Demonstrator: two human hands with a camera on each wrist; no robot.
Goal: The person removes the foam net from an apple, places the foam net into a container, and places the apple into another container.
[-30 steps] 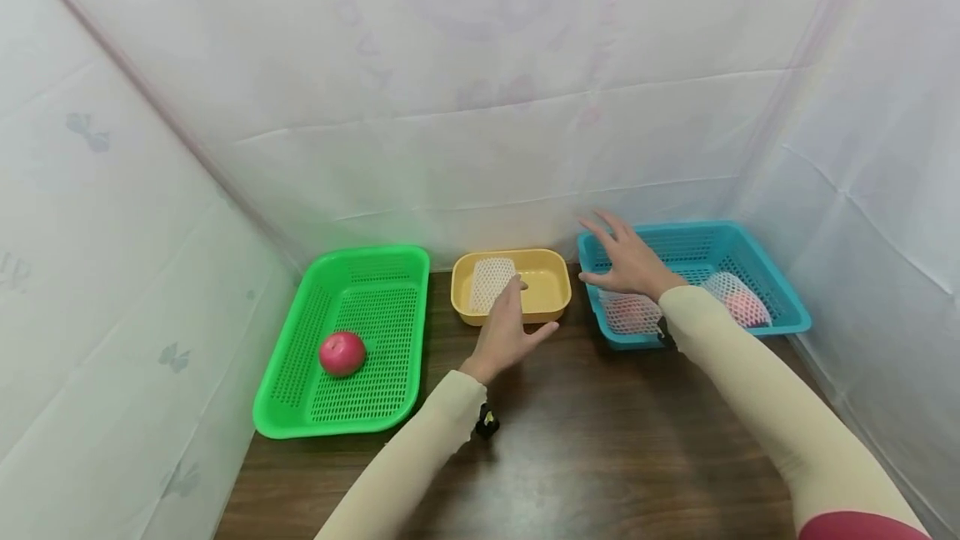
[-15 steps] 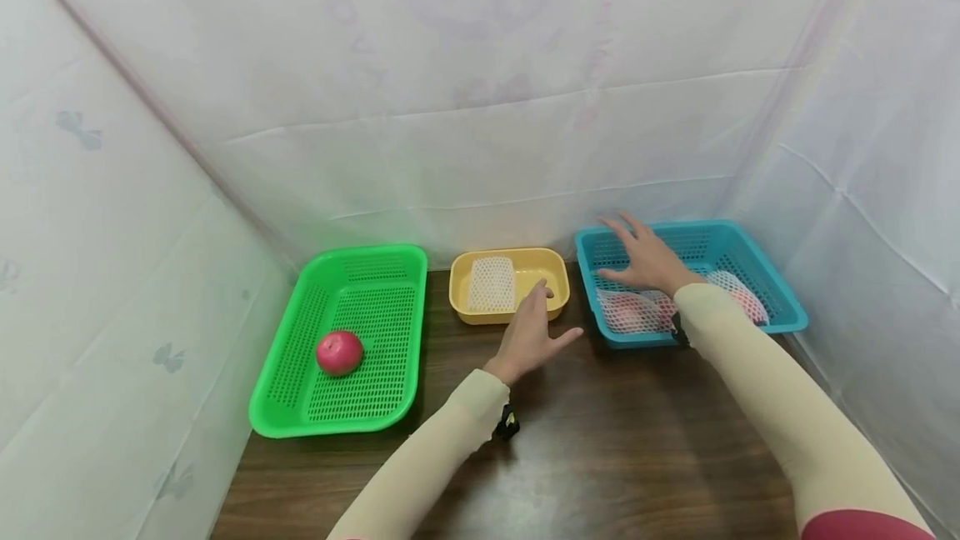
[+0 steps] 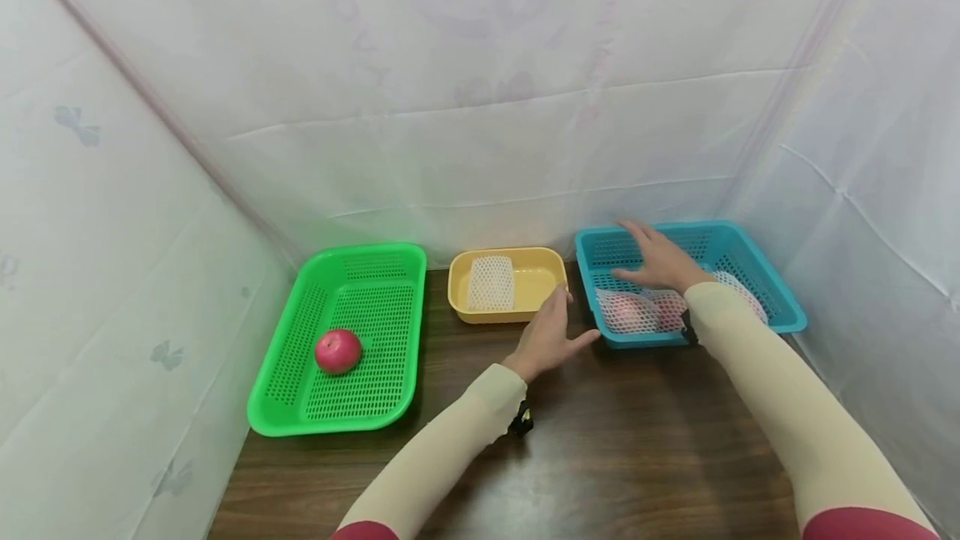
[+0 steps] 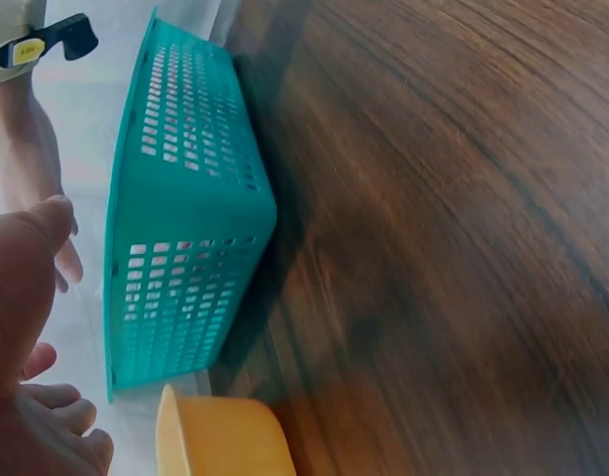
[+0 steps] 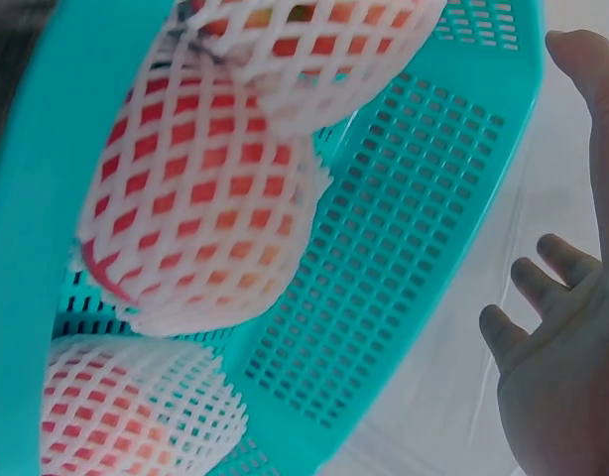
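Observation:
In the head view my right hand (image 3: 662, 263) hovers over the left part of the blue basket (image 3: 771, 275), its fingers spread and nothing in them. Red fruits in white foam nets lie below it; the right wrist view shows three netted fruits, one in the middle (image 5: 200, 198), one above (image 5: 324, 40) and one lower down (image 5: 116, 412). My left hand (image 3: 551, 336) is held over the table between the yellow tray (image 3: 538, 288) and the blue basket, thumb stretched out towards the basket's near left corner. It holds nothing.
A green basket (image 3: 420, 319) stands at the left with one bare red apple (image 3: 337, 351) in it. An empty white foam net (image 3: 491, 283) lies flat in the yellow tray. White sheeting (image 3: 480, 157) rises behind and on both sides of the dark wooden table (image 3: 600, 473).
Both hands have moved to the right, the left from in front of the yellow tray towards the blue basket, the right farther over that basket. The apple and containers stay put.

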